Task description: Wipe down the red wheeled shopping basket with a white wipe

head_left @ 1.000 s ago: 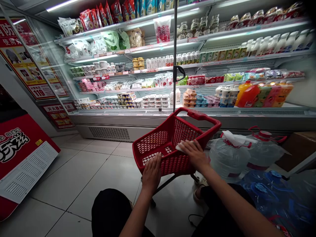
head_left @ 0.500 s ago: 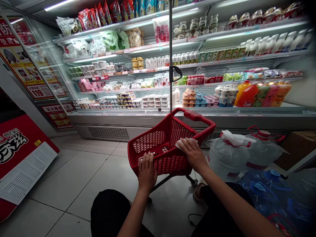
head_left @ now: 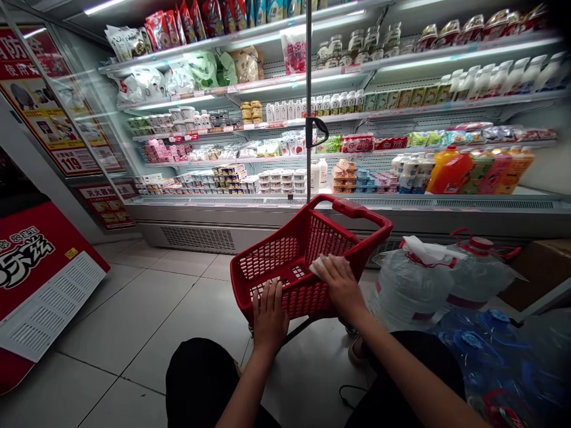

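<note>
A small red plastic shopping cart with a perforated basket and a raised handle stands before my knees. My left hand rests at its near side, fingers laid over the rim and thumb outside. Farther right along the same rim is my right hand, pressing a white wipe against the red plastic. Part of the wipe sticks out past my fingertips; the rest lies hidden under the hand. The inside of the basket shows its slotted floor.
Behind the cart runs a lit dairy fridge with a glass door handle. Wrapped large water bottles and blue-tinted bottles crowd the right. A red freezer chest stands left. A black cable lies on the tiled floor.
My right hand has slid slightly left and down along the rim with the wipe. The left hand stays on the rim, shifted only slightly in the picture.
</note>
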`<state>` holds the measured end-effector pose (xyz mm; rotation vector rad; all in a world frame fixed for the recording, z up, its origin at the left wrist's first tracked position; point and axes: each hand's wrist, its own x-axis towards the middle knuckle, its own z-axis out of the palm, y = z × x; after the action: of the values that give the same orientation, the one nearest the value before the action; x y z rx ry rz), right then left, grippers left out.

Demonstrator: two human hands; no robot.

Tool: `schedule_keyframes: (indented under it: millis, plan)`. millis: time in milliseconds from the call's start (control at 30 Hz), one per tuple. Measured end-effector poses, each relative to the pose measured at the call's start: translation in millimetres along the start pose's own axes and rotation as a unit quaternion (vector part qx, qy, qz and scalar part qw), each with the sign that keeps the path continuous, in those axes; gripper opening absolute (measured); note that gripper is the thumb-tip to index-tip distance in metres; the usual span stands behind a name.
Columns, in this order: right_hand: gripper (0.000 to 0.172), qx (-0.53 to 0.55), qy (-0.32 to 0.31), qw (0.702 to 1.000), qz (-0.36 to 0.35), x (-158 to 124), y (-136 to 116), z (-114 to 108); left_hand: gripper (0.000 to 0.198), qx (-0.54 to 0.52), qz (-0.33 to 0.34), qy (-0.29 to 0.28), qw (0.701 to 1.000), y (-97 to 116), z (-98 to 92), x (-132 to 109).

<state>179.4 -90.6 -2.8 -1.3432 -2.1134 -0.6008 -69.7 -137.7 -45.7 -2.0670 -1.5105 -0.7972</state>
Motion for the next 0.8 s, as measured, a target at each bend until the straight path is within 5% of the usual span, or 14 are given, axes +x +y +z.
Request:
schedule_keyframes:
  millis: [100, 167, 300, 400, 500, 600, 800]
  plan:
    - [0.067, 0.026, -0.007, 0.999, -0.046, -4, -45, 7, 0.072, 0.007, 0.003, -0.006, 1.0, 3, -2.2, -3]
    - [0.071, 0.037, -0.007, 0.996, -0.075, -6, -52, 7, 0.072, 0.012, 0.001, -0.008, 1.0, 2, -3.7, -4]
    - [0.075, 0.029, -0.013, 0.994, -0.101, -4, -10, -1, 0.073, 0.015, 0.003, -0.027, 1.0, 2, -8.2, -7]
    - [0.076, 0.001, -0.004, 0.999, -0.037, -4, 36, -8, 0.074, 0.016, 0.004, -0.051, 0.999, 6, -10.6, -7]
    - [0.075, -0.016, 0.009, 1.0, 0.026, -8, 55, -10, 0.075, 0.016, -0.002, -0.048, 0.999, 18, -10.1, -6]
    - [0.076, -0.011, 0.019, 0.999, 0.047, -14, 34, -3, 0.078, 0.013, -0.008, -0.041, 0.999, 31, -9.9, -4]
    - [0.075, 0.046, 0.012, 0.998, -0.039, -22, -59, 14, 0.081, 0.021, 0.0, -0.049, 0.999, 34, -12.4, -3]
